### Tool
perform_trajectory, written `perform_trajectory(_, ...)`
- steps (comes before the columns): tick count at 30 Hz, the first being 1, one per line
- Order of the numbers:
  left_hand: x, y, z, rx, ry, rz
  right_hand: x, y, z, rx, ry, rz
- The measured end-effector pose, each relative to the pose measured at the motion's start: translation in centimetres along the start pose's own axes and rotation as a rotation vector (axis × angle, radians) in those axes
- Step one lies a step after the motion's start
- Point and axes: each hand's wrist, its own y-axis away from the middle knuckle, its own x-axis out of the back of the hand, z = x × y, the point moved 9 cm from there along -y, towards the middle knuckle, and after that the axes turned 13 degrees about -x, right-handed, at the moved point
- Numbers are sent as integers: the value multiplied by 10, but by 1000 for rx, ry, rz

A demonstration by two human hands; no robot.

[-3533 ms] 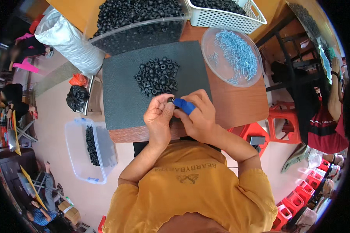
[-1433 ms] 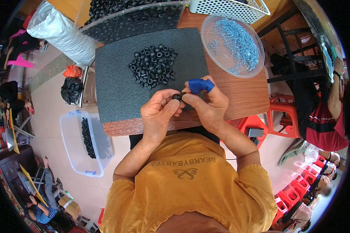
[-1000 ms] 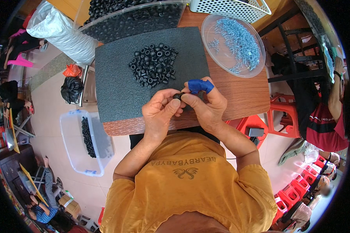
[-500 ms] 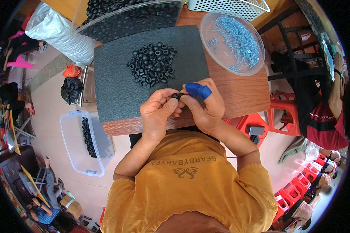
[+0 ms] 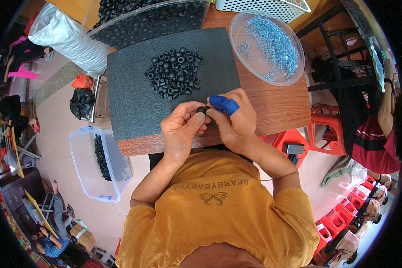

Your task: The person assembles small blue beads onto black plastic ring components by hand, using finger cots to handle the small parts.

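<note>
Close to the near edge of a dark grey mat, my left hand pinches a small round black plastic piece between thumb and fingers. My right hand closes on the same piece from the other side, thumb against it. A blue wrap covers the right index finger. Fingertips hide much of the piece, so its full shape does not show. Beyond my hands lies a pile of black plastic pieces, some ball-shaped and some like short hollow tubes.
A shallow round clear tray of small bluish metal parts sits at the right. Behind the mat stands a clear bin of black pieces, near a white perforated basket. Another clear bin rests on the floor at left.
The wrapped right index finger has shifted slightly left and closer in over the black piece. My left hand keeps nearly the same hold.
</note>
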Motion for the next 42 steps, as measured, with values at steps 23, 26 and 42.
perform_trajectory(23,2,-6,-4,67,258,59,-1,2,-6,69,1,-45)
perform_trajectory(26,3,-7,-2,26,230,135,-14,5,-1,30,60,-147)
perform_trajectory(42,2,-3,-4,68,105,58,-22,12,-8,310,190,-84)
